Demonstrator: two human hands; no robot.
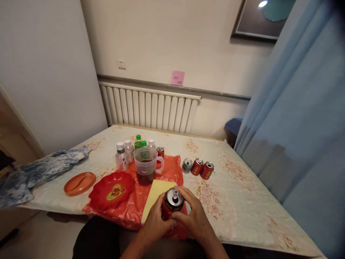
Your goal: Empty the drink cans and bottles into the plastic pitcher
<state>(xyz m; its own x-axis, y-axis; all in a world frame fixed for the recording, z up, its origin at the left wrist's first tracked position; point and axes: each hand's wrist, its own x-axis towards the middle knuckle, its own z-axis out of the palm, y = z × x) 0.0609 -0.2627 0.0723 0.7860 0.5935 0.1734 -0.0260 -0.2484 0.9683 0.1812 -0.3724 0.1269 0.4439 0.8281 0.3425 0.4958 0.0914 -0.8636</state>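
Observation:
Both hands are wrapped around a red and black drink can whose top is opened, near the table's front edge. My left hand grips its left side, and my right hand its right side. Just beyond lies a yellow sheet or pad, partly hidden by the hands. A clear plastic measuring jug with dark liquid in it stands behind the pad on a red plastic bag. To its left is a red scalloped plate with a gold design.
Three cans stand right of the bag; another can is behind the jug. Several plastic bottles cluster back left. An orange lid and a patterned cloth lie left on the floral tablecloth. A blue curtain hangs right.

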